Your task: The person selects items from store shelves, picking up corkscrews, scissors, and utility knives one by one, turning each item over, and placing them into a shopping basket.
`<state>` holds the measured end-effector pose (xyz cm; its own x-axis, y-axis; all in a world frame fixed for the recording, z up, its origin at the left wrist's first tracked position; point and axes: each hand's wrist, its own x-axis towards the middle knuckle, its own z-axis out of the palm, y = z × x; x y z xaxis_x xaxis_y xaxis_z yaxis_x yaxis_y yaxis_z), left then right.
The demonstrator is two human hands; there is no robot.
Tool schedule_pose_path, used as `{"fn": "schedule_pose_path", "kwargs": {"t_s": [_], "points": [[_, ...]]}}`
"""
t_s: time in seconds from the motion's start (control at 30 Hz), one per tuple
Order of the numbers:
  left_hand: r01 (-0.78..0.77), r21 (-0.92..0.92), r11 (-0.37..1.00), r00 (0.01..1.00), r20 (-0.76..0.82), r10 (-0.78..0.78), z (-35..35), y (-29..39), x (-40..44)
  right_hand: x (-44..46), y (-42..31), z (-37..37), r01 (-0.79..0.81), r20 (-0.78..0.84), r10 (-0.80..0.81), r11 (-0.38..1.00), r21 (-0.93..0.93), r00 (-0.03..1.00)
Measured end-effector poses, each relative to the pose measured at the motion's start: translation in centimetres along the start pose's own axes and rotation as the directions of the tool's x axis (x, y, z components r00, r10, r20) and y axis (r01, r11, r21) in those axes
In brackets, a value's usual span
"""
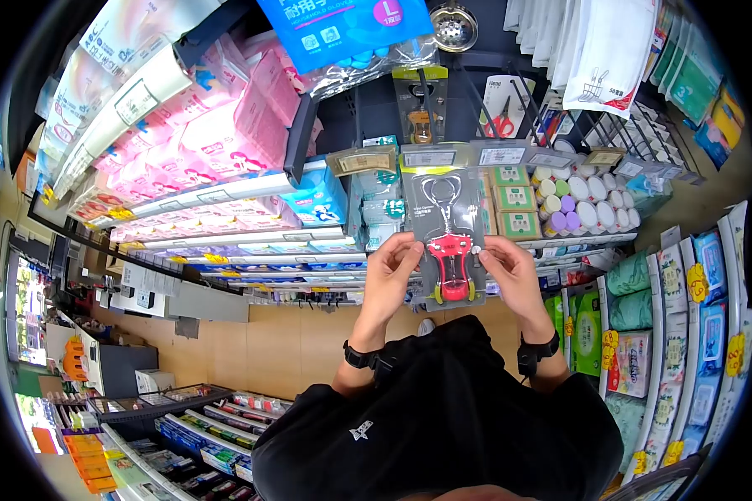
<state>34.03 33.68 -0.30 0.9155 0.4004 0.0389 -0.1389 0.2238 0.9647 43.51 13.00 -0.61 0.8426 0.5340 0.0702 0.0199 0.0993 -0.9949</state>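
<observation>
Far up and left of the grey-backed package (pixel 470 219), a pale bag (pixel 113 42), printed "ABC". Nearer the package on its left, pink packs (pixel 234 138) in rows behind pale shelf strips, with writing too small to read. Just left of the package, above hand height, a blue pack (pixel 319 194). Above the package and to its left, a bright blue glove pack (pixel 351 32), lettered "HOUSEHOLD GLOVES" under large Chinese characters, with a white "L" on a pink disc.

At the package's left edge, the left hand (pixel 389 271), closed on it, thumb in front. Held upright in front of the shelf and between both hands, the package itself: dark card, clear plastic, and inside, a tool (pixel 453 265) with a silver looped top, a glossy red body and yellow-green tips at the lower sides. Pale print near the loop, too small to make out.

Above the package and right, scissors (pixel 502 119) with red handles on a white card. At the package's right edge, the right hand (pixel 512 275), gripping between thumb and fingers. Just right of the package, small boxes (pixel 516 199) with green labels. Farther right, round tubs (pixel 589 200), capped white, lilac and green.
</observation>
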Motion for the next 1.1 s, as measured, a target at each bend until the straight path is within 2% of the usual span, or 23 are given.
{"fn": "schedule_pose_path", "kwargs": {"t_s": [0.1, 0.33, 0.6, 0.7, 0.87, 1.1], "points": [[-0.009, 0.013, 1.0, 1.0, 0.027, 0.008, -0.1, 0.3, -0.9, -0.7, -1.0, 0.0, -0.027, 0.046, 0.025, 0.999, 0.038, 0.999], [-0.05, 0.017, 0.999, 0.998, -0.032, 0.05, 0.7, 0.8, -3.0, -1.8, -1.3, -0.6, -0.035, 0.082, 0.031, 0.999, 0.041, 0.996], [0.023, 0.036, 0.999, 0.997, -0.069, -0.02, 3.0, -0.4, -6.5, -5.7, -2.1, -2.4, -0.076, 0.107, 0.065, 0.992, 0.097, 0.992], [0.039, 0.007, 0.999, 0.999, -0.028, -0.038, 4.2, -1.1, -8.0, -7.9, -1.8, -3.8, -0.101, 0.101, 0.095, 0.994, 0.049, 0.99], [0.102, 0.021, 0.995, 0.994, -0.041, -0.101, 6.6, -2.4, -11.5, -12.0, -2.0, -5.6, -0.122, 0.05, 0.12, 0.992, 0.032, 0.992], [0.157, 0.017, 0.987, 0.987, -0.041, -0.156, 8.8, -3.8, -16.3, -16.9, -1.1, -7.7, -0.173, 0.067, 0.172, 0.985, 0.0, 0.983]]}}
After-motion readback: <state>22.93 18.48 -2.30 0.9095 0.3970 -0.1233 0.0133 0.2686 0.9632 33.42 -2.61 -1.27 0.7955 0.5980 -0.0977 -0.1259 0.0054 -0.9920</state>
